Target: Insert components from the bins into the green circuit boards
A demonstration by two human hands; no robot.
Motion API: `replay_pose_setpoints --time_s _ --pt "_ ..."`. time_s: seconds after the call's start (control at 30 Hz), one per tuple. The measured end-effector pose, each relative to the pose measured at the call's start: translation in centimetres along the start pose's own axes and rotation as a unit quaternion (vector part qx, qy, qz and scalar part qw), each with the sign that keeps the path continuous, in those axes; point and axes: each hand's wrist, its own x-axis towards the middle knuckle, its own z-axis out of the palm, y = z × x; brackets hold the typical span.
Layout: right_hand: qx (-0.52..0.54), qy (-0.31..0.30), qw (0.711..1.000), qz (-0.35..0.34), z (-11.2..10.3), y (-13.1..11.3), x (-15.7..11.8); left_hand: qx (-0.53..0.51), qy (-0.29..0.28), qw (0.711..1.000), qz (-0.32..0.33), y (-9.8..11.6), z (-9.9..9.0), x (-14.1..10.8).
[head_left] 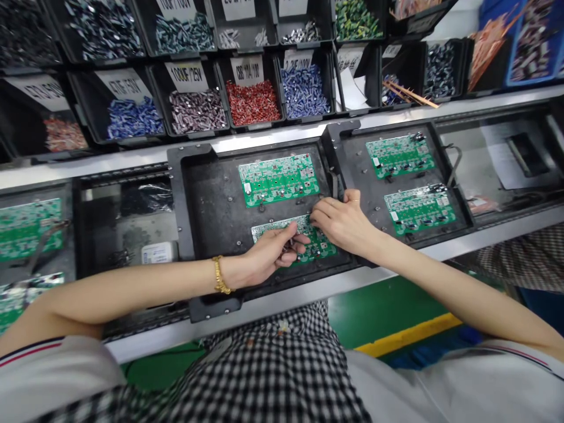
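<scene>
left hand [268,249]: curled round small parts [289,245], over near board [325,249] | right hand [337,222]: fingers bent, 2 o'clock of left, can't tell grip

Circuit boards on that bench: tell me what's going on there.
A person is working by hand over the lower green board in the middle tray. The left hand is curled over it, apparently holding small dark parts. The right hand's fingertips are at the board's upper right; whether they pinch anything is hidden. The upper board lies untouched in the same tray.
</scene>
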Motion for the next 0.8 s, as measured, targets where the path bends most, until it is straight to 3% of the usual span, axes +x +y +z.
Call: replay_pose_setpoints --time_s 0.1,0.2,0.3,0.43,0.6,0.8 --pt "0.132 0.017 0.99 0.038 -1.2 -0.6 -0.3 0.008 -0.001 1.0 0.024 0.0 0.6 -0.1" --pt "0.208 0.018 0.977 0.032 -2.5 -1.1 -0.6 0.009 -0.01 0.999 0.04 0.0 1.3 -0.1" --pt "0.175 0.005 0.984 0.031 -3.0 -0.8 -0.8 -0.005 -0.014 0.999 0.029 0.2 1.7 -0.1" --pt "0.139 -0.008 0.99 0.036 -1.8 1.0 -0.6 0.0 0.01 1.0 0.003 0.3 1.4 0.1" --pt "0.14 -0.005 0.99 0.008 -0.1 2.2 -0.2 0.071 -0.001 0.997 0.023 0.1 0.9 0.4" --pt "0.119 0.008 0.993 -0.009 0.2 2.1 -0.2 0.055 0.027 0.997 0.035 0.5 0.7 0.5"
